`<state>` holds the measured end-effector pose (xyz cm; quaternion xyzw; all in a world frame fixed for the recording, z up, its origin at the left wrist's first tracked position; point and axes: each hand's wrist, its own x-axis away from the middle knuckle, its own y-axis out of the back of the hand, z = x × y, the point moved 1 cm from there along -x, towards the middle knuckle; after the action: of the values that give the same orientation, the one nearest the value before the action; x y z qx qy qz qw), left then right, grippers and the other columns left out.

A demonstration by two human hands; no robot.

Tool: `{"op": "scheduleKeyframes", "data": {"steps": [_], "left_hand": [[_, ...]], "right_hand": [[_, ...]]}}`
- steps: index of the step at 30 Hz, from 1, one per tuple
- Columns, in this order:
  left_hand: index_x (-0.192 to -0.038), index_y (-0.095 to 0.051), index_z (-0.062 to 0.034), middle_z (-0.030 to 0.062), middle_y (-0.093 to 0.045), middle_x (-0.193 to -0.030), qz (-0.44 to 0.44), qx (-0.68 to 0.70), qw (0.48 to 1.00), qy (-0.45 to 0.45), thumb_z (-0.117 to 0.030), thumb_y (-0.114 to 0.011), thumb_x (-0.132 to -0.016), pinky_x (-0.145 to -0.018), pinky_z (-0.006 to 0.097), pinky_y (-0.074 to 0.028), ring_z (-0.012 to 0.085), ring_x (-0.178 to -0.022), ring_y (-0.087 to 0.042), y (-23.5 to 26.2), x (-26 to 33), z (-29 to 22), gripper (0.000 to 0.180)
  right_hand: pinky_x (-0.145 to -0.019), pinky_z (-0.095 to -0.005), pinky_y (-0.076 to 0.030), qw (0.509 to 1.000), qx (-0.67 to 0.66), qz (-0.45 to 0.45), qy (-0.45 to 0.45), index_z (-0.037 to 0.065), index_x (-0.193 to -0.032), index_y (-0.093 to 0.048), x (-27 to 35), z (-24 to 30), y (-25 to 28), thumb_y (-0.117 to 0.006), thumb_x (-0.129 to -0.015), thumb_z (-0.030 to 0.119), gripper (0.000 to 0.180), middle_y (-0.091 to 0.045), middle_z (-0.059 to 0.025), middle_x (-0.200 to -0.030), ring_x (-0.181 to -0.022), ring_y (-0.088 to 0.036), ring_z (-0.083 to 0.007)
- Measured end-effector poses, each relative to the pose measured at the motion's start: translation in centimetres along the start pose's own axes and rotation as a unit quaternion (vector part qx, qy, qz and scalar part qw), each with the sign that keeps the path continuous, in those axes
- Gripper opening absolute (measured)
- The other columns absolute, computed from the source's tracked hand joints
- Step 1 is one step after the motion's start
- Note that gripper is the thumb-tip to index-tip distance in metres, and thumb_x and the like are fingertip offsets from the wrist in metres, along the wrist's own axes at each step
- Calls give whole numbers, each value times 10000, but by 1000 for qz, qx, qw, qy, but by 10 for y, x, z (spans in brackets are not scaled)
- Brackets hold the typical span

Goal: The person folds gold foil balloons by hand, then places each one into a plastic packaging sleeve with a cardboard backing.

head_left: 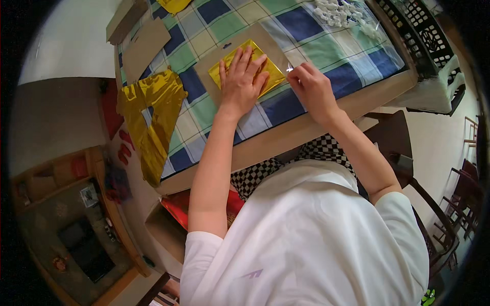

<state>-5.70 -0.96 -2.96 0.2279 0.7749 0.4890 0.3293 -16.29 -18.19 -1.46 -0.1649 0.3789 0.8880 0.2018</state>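
Observation:
My left hand [240,84] lies flat with fingers spread on a folded square of gold foil [275,76]. Under the foil is a brown cardboard sheet [204,71] with a small dark slot near its far edge. At the sheet's right edge, my right hand [311,89] has thumb and fingers pinched together. A tiny clear, shiny bit shows at those fingertips, too small to name. To the left, an unfilled gold foil balloon [153,107] with a hole in it hangs over the table edge.
The table [301,56] wears a blue, green and white checked cloth. Another cardboard piece [145,48] lies at the far left, more gold foil [174,5] at the far edge. White stringy pieces [339,13] sit far right, near black plastic baskets [434,46]. A dark chair [393,132] stands right.

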Motion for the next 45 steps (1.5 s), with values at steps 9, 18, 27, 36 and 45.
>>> {"op": "scheduleKeyframes", "data": {"steps": [9,18,27,36,45], "left_hand": [[-1322,-535,-269,87,-395,-1488,8,-7,1000,-2,-400,-518,-941,-1134,586,-110,283,-1408,-305,1,1,1,403],[-1327,-532,-278,75,-384,-1496,7,-9,1000,-2,-416,-527,-931,-1136,588,-111,275,-1399,-319,-1,-1,1,419],[-1356,-498,-295,75,-386,-1492,7,15,1000,13,-411,-538,-927,-1136,589,-118,275,-1401,-315,3,1,-1,446],[-1347,-506,-321,72,-391,-1488,2,-9,1000,2,-415,-534,-931,-1134,589,-127,278,-1403,-311,0,0,-2,427],[-1355,-499,-330,57,-371,-1503,13,-18,1000,18,-408,-512,-946,-1130,588,-140,270,-1401,-317,2,2,-2,416]], "right_hand": [[-633,-346,-501,996,-35,75,25,26,-893,-597,5,-5,19,-645,-834,10,77,-585,-113,-868,-736,-602,-302],[-596,-335,-509,999,19,-27,0,44,-839,-600,2,-2,6,-686,-797,40,96,-587,-91,-791,-661,-611,-274],[-714,-366,-512,998,29,46,21,109,-983,-664,4,3,9,-680,-813,81,173,-584,-86,-951,-900,-593,-288],[-900,-376,-456,973,149,69,159,135,-1135,-640,-9,-4,11,-641,-806,10,352,-583,-92,-1146,-1069,-541,-314],[-814,-345,-496,982,-23,189,12,35,-1043,-625,-6,-10,54,-645,-840,45,204,-613,-108,-1000,-926,-600,-270]]}}
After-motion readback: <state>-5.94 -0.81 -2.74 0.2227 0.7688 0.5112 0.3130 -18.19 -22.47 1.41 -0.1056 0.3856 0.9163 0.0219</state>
